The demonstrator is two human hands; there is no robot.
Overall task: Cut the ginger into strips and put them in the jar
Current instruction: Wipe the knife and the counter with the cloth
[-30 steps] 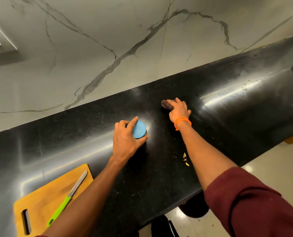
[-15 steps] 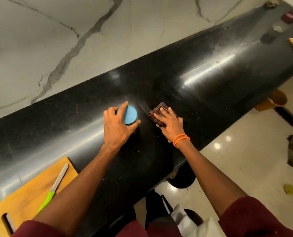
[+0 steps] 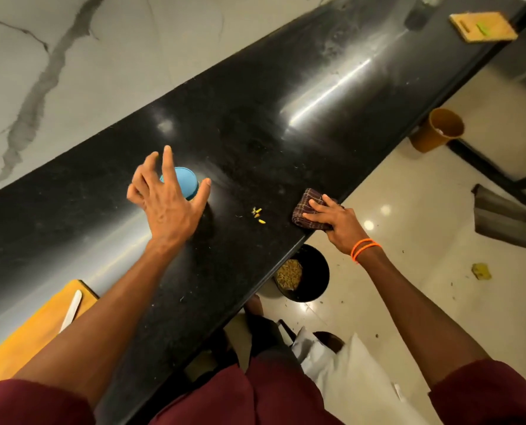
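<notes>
Round jar w/ blue lid (image 3: 180,181) stands lidded mid black glossy table (image 3: 286,124); left hand (image 3: 166,199) spread over it, not gripping. Yellow ginger scraps (image 3: 258,215) just right. Right hand (image 3: 335,220) presses checked brown cloth (image 3: 309,210) at table edge — prob. best to sweep scraps toward the edge in one flat pass.

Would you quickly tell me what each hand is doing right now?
Left hand: open, fingers spread over the jar.
Right hand: pressing the cloth.

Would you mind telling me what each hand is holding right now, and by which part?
The right hand presses the checked cloth from above at the counter edge. The left hand holds nothing, fingers spread over the blue-lidded jar.
</notes>
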